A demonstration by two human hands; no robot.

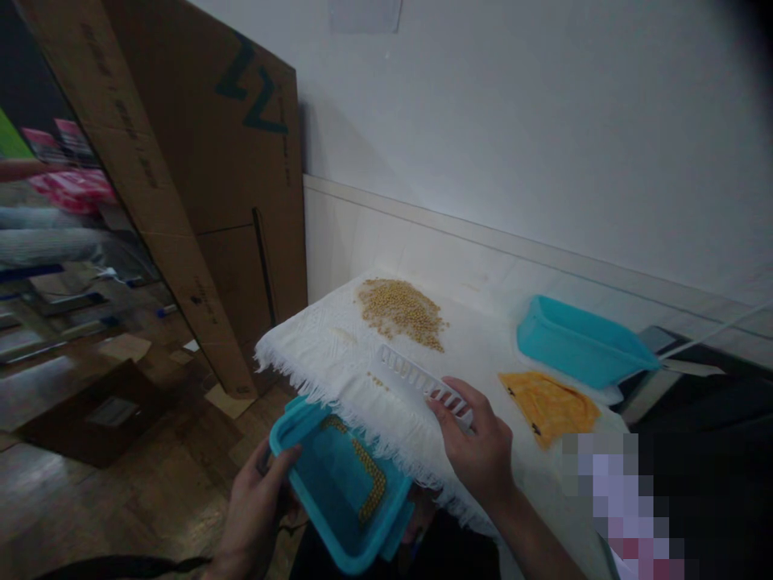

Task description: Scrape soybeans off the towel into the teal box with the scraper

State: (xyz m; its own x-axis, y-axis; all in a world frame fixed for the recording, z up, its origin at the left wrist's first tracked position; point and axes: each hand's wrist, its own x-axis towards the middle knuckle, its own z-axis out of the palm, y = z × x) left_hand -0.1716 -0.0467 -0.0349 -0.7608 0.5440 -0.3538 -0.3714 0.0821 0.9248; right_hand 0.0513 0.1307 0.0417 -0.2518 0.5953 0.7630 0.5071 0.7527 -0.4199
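My left hand [257, 503] grips the near-left edge of a teal lid [338, 483], held tilted just below the table's front edge, with a line of yellow beans lying along its inner rim. My right hand [477, 447] is closed on one end of a white slotted plastic strip [416, 379] that rests on the white fringed cloth [338, 354]. A pile of yellow beans [402, 310] lies on the cloth beyond the strip. A few stray beans sit near the strip's left side.
A teal box [580, 342] stands at the back right of the cloth, with an orange cloth [549, 407] in front of it. Tall cardboard sheets [199, 185] lean at the left. A white wall runs behind. Wooden floor lies at the left.
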